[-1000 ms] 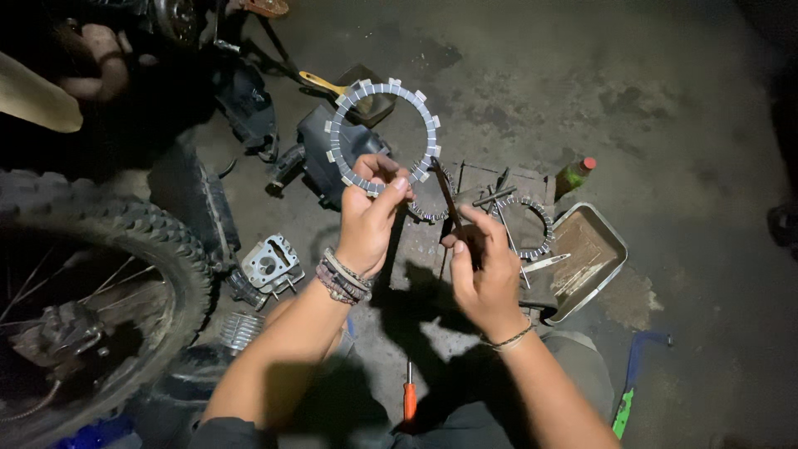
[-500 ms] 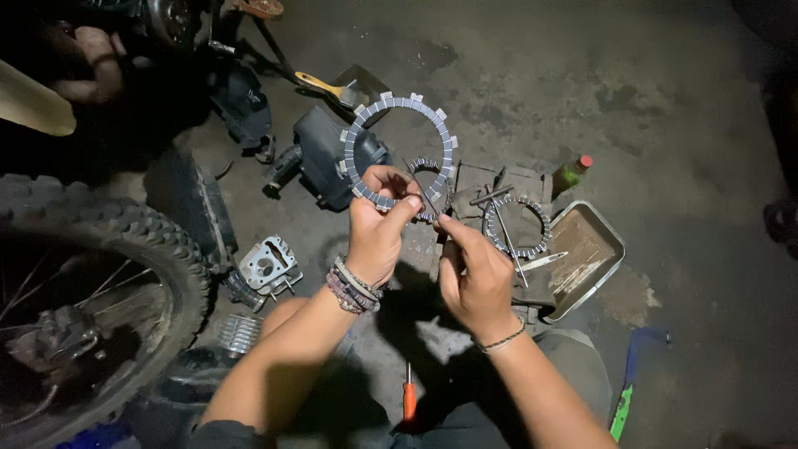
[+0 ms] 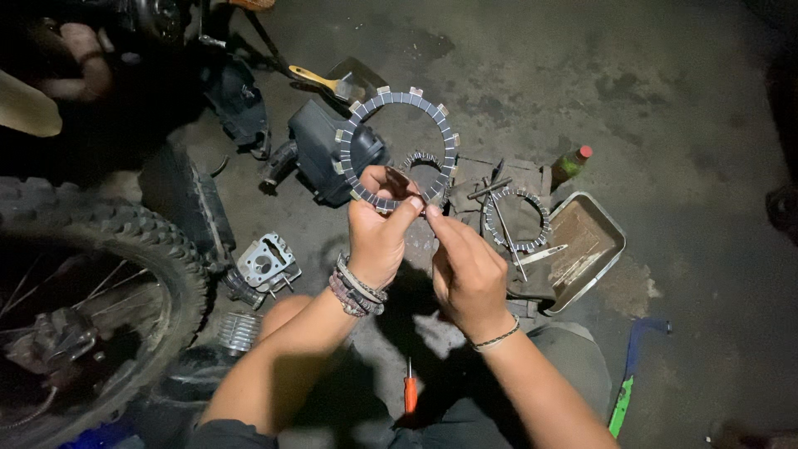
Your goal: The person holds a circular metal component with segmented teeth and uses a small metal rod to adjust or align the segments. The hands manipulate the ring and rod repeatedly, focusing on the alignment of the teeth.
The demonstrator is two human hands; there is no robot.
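At six o'clock, nearest the camera, an orange-handled screwdriver (image 3: 410, 393) is seen on the floor between the forearms. Above it, the left hand (image 3: 378, 237) is clamped on the lower rim of a grey toothed clutch friction ring (image 3: 399, 150), held upright towards twelve o'clock; the right hand (image 3: 467, 270) is pinched on the same rim at its four o'clock edge (fingertips nearly touching the left). Farther, at two o'clock, a dented metal tray (image 3: 594, 241) lies.

— What sort of place is this looking like?
— A motorcycle repair workshop: a knobby tyre (image 3: 100, 249) is standing beside engine parts (image 3: 266, 264), a metal tray (image 3: 586, 245) and a screwdriver (image 3: 410, 391) lying on the stained concrete floor (image 3: 665, 100).
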